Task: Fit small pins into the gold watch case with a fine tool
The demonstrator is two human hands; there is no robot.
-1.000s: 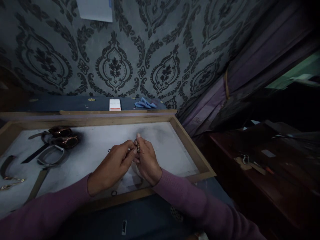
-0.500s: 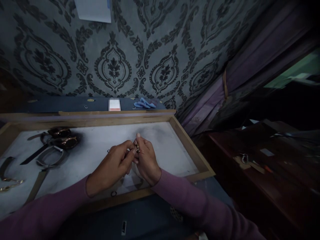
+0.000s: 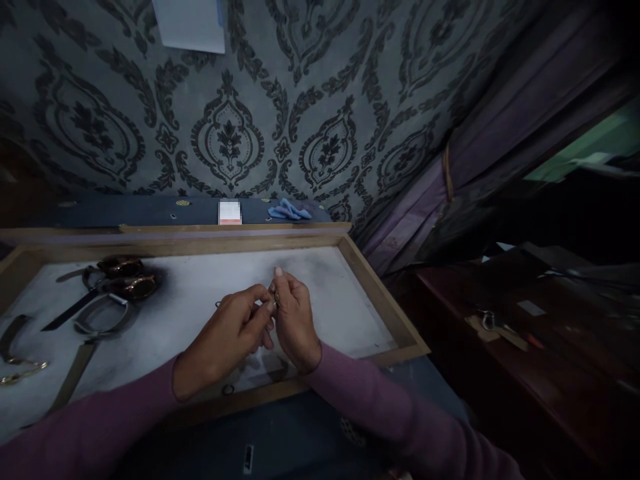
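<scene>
Over the shallow wooden tray (image 3: 383,299) with a white bottom, my two hands meet at the fingertips. My right hand (image 3: 299,325) is closed on a small gold-coloured metal piece (image 3: 277,298), its thumb pointing up and away from me. My left hand (image 3: 226,337) is closed too, its thumb and forefinger pinched against that piece. Whatever lies inside the left pinch is hidden by the fingers. A small dark ring (image 3: 228,389) lies by the tray's near wall, and another ring (image 3: 218,304) shows partly behind my left hand.
At the tray's left lie sunglasses (image 3: 133,287), a looped grey strap (image 3: 103,320), and a short strap with a gold chain (image 3: 24,368). A blue cloth (image 3: 290,209) and a white card (image 3: 230,212) rest behind the tray. To the right stands a dark red table (image 3: 500,373).
My fingers have shifted slightly around the small metal piece, the right hand turning a little and more left fingers showing below. The camera view has moved slightly.
</scene>
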